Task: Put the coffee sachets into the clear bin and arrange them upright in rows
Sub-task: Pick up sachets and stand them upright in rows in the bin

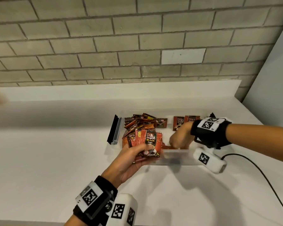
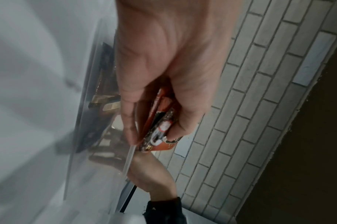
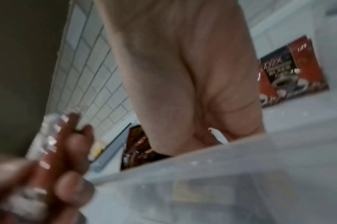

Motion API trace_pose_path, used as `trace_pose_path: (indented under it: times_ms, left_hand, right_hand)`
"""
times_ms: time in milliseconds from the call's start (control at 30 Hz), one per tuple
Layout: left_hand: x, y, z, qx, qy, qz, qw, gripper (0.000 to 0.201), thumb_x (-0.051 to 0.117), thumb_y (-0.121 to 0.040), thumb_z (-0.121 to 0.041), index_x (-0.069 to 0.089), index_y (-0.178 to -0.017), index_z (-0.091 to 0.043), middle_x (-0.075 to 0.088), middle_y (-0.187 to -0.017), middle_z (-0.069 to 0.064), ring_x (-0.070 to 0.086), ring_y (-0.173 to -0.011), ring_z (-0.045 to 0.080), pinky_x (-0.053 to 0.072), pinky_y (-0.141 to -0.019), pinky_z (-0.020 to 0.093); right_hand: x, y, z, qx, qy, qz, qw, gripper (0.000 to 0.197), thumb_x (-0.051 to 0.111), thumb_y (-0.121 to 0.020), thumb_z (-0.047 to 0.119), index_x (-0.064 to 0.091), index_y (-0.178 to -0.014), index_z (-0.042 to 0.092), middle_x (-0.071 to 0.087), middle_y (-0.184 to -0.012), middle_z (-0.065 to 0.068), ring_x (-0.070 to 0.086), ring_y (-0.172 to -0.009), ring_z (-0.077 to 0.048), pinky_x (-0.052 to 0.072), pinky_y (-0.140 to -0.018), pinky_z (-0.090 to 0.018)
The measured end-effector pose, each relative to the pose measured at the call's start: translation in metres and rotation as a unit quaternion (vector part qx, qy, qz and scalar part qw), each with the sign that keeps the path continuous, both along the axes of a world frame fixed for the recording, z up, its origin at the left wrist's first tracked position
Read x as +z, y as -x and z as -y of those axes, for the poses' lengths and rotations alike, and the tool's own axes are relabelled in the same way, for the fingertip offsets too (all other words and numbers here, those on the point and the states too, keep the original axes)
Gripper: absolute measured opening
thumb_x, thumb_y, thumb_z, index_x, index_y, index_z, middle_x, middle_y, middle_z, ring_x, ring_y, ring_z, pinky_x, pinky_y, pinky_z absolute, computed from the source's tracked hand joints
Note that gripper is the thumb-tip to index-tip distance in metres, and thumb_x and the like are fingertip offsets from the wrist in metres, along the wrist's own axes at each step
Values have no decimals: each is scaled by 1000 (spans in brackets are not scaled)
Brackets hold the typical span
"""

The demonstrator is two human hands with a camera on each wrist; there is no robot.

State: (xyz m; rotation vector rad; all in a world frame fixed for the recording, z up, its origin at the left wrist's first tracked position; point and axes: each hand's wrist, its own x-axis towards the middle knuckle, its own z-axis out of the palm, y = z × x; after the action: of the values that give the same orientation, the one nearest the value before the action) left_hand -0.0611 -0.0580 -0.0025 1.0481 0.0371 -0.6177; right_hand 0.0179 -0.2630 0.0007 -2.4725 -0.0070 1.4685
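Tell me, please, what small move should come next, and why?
Probably stand one sachet from the left hand's stack beside the upright sachets in the bin: the right hand already reaches in, and the pile is loose.

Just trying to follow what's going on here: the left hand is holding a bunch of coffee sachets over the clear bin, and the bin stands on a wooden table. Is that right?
Nearly. The head view shows the left hand gripping a bunch of coffee sachets over the near edge of the clear bin, but the bin stands on a white counter, not a wooden table.
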Motion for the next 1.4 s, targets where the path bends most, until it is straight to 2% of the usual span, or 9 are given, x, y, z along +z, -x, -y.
trace_pose_path:
  times_ms: [167, 400, 533, 700, 800, 967, 1133, 1267, 1400]
  left_hand:
    - [-1, -1, 9, 65, -6, -13, 998, 53, 72, -67, 3, 57, -118, 2, 69, -109, 22, 70, -95, 34, 60, -74, 38]
    - [2, -6, 14, 72, -28, -21, 997, 24, 78, -63, -3, 76, -87, 1, 71, -102, 23, 71, -84, 27, 60, -63, 26]
    - [14, -18, 30, 70, -6, -12, 997, 12, 75, -65, -2, 75, -75, 3, 73, -89, 20, 72, -75, 25, 57, -71, 29]
    - [33, -28, 57, 54, 10, -1, 999, 21, 72, -70, -4, 68, -89, 4, 72, -92, 20, 73, -77, 23, 59, -57, 25]
    - [32, -32, 63, 37, 31, -4, 999, 22, 71, -74, -11, 67, -93, 2, 72, -100, 22, 71, -91, 28, 60, -75, 35]
    - [12, -40, 50, 103, 37, -4, 994, 20, 58, -93, -11, 65, -108, -1, 68, -111, 24, 66, -104, 36, 56, -87, 43]
    - [3, -44, 41, 137, 28, -18, 990, 17, 58, -93, -10, 65, -105, 0, 68, -110, 24, 67, -102, 36, 57, -84, 42]
    - [2, -44, 40, 135, 45, -18, 990, 16, 57, -93, -9, 65, -104, 0, 68, -108, 24, 67, -102, 35, 56, -86, 43]
    - [-1, -44, 39, 125, 52, -9, 991, 16, 57, -93, -10, 66, -103, -1, 68, -108, 25, 66, -102, 36, 56, -87, 43]
  right_hand:
    - [8, 4, -26, -50, -244, -72, 966, 48, 35, -95, -12, 38, -140, 3, 48, -140, -12, 47, -126, -22, 38, -109, -36]
    - [57, 0, 10, -44, -189, 162, 967, 22, 40, -102, 13, 61, -104, 9, 65, -109, -9, 67, -97, -17, 56, -75, -24]
    - [116, 14, 23, -16, -257, 256, 932, 48, 53, -83, 49, 64, -114, 14, 70, -104, 4, 65, -95, -9, 52, -81, -22]
    - [131, 11, 33, 43, -192, 316, 928, 17, 70, -83, 30, 70, -98, 24, 71, -88, 12, 58, -78, 0, 43, -69, -20]
    - [129, 4, 49, 25, -166, 320, 932, 6, 70, -85, 23, 71, -90, 25, 71, -94, 5, 56, -83, -5, 41, -71, -22]
    - [102, -20, 87, -15, -45, 369, 928, 14, 71, -84, 19, 72, -98, 16, 70, -96, 6, 59, -97, -13, 41, -89, -28]
    - [51, -36, 92, 69, 119, 378, 916, 20, 71, -82, 10, 74, -102, 13, 68, -108, -6, 61, -98, -21, 50, -87, -30]
    - [36, -37, 82, 139, 174, 386, 895, 21, 64, -87, 9, 72, -106, 12, 59, -114, -9, 59, -94, -25, 45, -71, -27]
    - [32, -39, 75, 167, 201, 404, 877, 22, 57, -88, 5, 68, -107, 4, 57, -117, -14, 59, -100, -31, 47, -75, -32]
